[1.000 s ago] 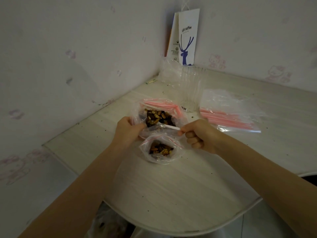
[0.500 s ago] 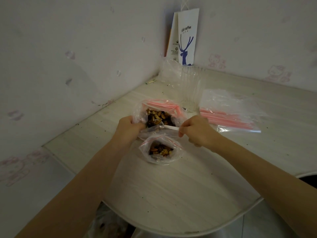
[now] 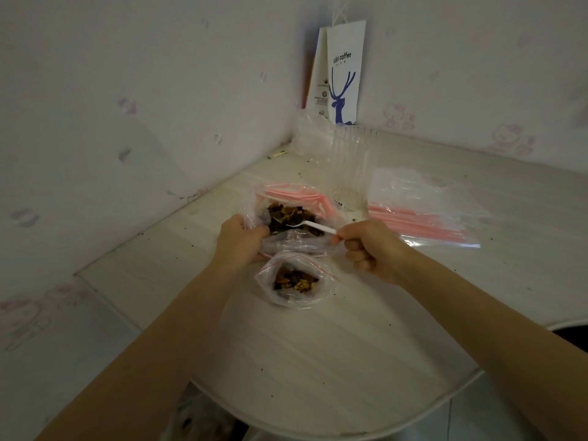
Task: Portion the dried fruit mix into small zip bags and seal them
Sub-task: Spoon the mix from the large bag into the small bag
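Note:
A large clear bag [image 3: 286, 198] with a pink zip rim lies open on the table, with the dried fruit mix [image 3: 292, 216] inside it. My left hand [image 3: 240, 238] grips the near edge of this bag. My right hand [image 3: 370, 249] pinches the handle of a small white plastic spoon [image 3: 313, 226], whose bowl rests in the mix. Just in front lies a small zip bag [image 3: 294, 283] with a red strip, open and partly filled with fruit and nuts.
A pile of empty zip bags [image 3: 423, 211] with pink strips lies to the right. A stack of clear plastic cups [image 3: 350, 173] stands behind the big bag, a white paper bag [image 3: 342, 74] with a blue deer in the corner. The table's curved edge [image 3: 413, 418] is near me.
My right hand moved the spoon from over the small bag back into the large bag's mix. My left hand kept its hold on the bag's edge.

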